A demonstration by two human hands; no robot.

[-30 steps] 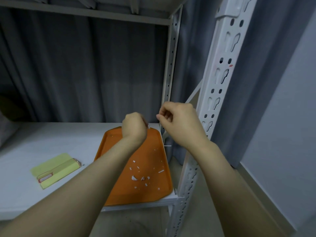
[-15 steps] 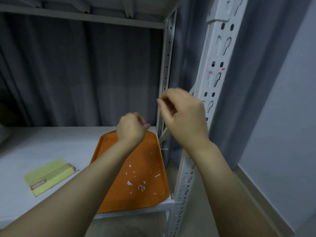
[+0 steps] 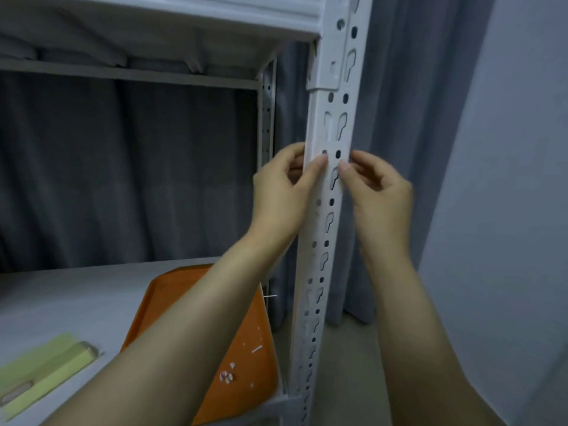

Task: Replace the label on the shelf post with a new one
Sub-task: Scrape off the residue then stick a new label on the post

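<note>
Now left hand [image 3: 284, 192] and right hand [image 3: 376, 186] pinch shelf post [image 3: 330, 192] from both sides, thumbs pressed on face; label itself indiscernible, grip contents unclear. Risk: crooked placement, slot holes leaving corners unstuck.

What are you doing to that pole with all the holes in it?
A person has both hands up at the white shelf post. The left hand presses its thumb on the post's front face, and the right hand pinches at the post from the other side. Whether a label is under the fingers is too small to tell. Down on the shelf sits an orange tray with little paper scraps in it, and a pale green packet lies beside it.
</note>
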